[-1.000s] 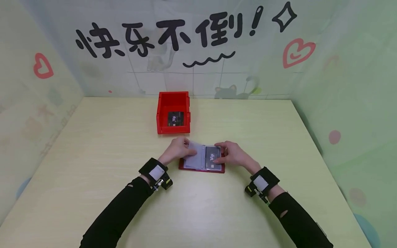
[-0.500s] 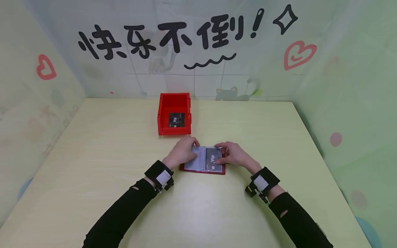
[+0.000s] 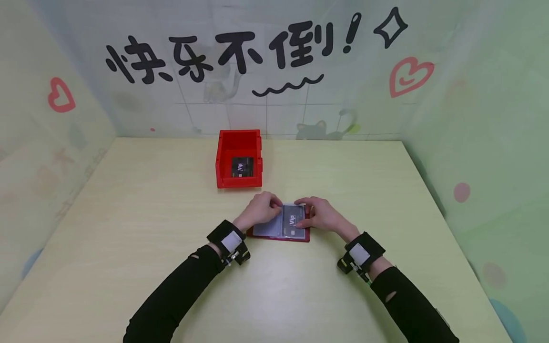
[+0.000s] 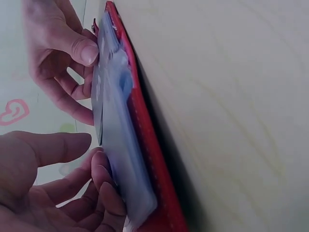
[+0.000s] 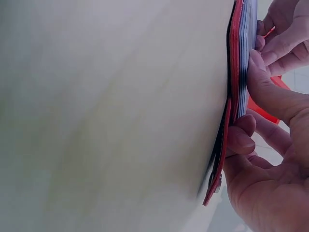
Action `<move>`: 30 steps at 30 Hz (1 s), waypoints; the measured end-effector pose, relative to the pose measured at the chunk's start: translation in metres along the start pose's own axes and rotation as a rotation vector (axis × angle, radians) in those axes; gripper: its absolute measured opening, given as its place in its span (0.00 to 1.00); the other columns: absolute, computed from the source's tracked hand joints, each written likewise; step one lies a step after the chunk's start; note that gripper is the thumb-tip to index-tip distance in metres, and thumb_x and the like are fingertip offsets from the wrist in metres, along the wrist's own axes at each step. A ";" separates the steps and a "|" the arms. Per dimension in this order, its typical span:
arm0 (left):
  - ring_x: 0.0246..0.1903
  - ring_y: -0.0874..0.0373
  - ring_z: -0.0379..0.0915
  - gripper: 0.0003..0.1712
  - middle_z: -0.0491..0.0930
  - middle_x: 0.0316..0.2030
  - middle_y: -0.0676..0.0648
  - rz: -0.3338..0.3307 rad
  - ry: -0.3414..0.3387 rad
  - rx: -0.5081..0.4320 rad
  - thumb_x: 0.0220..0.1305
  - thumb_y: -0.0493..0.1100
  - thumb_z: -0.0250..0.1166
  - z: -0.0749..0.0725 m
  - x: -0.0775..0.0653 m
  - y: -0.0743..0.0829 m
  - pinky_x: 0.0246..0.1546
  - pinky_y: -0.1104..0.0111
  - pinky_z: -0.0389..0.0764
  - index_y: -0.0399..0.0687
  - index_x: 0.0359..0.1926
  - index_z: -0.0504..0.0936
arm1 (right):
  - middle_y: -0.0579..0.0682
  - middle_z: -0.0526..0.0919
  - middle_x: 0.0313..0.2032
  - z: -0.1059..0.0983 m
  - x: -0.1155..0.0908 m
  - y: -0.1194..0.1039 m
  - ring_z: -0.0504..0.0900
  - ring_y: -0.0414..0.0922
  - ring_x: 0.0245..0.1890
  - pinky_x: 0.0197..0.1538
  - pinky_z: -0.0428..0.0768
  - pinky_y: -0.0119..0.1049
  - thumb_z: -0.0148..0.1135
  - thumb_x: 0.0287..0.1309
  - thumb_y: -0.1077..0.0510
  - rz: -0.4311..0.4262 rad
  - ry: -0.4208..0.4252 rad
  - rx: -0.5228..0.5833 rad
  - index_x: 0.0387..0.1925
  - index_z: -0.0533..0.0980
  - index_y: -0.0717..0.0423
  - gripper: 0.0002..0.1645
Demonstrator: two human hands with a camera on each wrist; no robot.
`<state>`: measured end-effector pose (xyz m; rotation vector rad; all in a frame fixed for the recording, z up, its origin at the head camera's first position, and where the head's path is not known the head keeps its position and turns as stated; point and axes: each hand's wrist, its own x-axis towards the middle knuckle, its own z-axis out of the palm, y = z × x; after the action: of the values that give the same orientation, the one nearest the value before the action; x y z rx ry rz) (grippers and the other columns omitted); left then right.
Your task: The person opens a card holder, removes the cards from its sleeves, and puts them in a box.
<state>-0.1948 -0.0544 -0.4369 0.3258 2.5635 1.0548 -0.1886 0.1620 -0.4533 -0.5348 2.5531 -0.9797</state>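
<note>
An open card holder [image 3: 268, 230] with a red cover and clear plastic sleeves lies on the table. A grey "Vip" card [image 3: 293, 227] sits in its right-hand sleeve. My right hand [image 3: 320, 213] grips the holder's right side, its thumb on the sleeve over the card and its fingers at the sleeve edges, as the right wrist view shows. My left hand [image 3: 262, 208] is over the holder's middle, at the card's left edge. In the left wrist view its bent fingertips [image 4: 99, 162] touch the sleeves, while its thumb stands a little apart from them.
A red bin [image 3: 238, 183] stands behind the holder, with a dark "Vip" card [image 3: 242, 167] inside. The pale wooden table [image 3: 171, 190] meets a printed backdrop [image 3: 193, 114] at the back and sides.
My left hand has moved right, from the left-hand sleeve to the middle of the holder, and that sleeve, lifted before, now lies flatter. My right hand stays in place.
</note>
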 end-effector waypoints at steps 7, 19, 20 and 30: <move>0.43 0.51 0.74 0.18 0.83 0.48 0.40 -0.078 -0.067 -0.096 0.70 0.41 0.59 -0.003 0.000 0.003 0.41 0.68 0.75 0.37 0.55 0.85 | 0.53 0.74 0.34 -0.002 0.000 -0.001 0.72 0.46 0.36 0.36 0.69 0.33 0.77 0.52 0.56 0.008 -0.018 -0.013 0.65 0.72 0.60 0.39; 0.37 0.53 0.71 0.16 0.83 0.36 0.43 -0.152 -0.102 -0.162 0.69 0.43 0.62 -0.007 0.001 0.007 0.34 0.67 0.67 0.39 0.51 0.87 | 0.56 0.75 0.46 -0.001 0.000 -0.007 0.73 0.49 0.44 0.40 0.71 0.33 0.75 0.55 0.55 0.070 -0.059 -0.046 0.69 0.71 0.56 0.41; 0.36 0.53 0.72 0.16 0.84 0.35 0.43 -0.150 -0.096 -0.164 0.68 0.43 0.62 -0.007 0.001 0.007 0.34 0.68 0.68 0.39 0.50 0.88 | 0.57 0.75 0.47 -0.001 0.000 -0.007 0.73 0.49 0.44 0.40 0.72 0.33 0.75 0.55 0.55 0.072 -0.060 -0.046 0.69 0.71 0.56 0.41; 0.28 0.56 0.84 0.18 0.86 0.41 0.38 -0.192 -0.106 -0.328 0.64 0.38 0.69 -0.004 0.002 0.005 0.34 0.72 0.85 0.33 0.52 0.83 | 0.57 0.74 0.46 0.001 0.000 -0.006 0.71 0.49 0.44 0.41 0.69 0.33 0.75 0.55 0.54 0.077 -0.068 -0.058 0.70 0.70 0.55 0.41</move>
<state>-0.1976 -0.0528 -0.4306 0.0469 2.2281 1.3177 -0.1873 0.1572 -0.4495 -0.4738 2.5286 -0.8486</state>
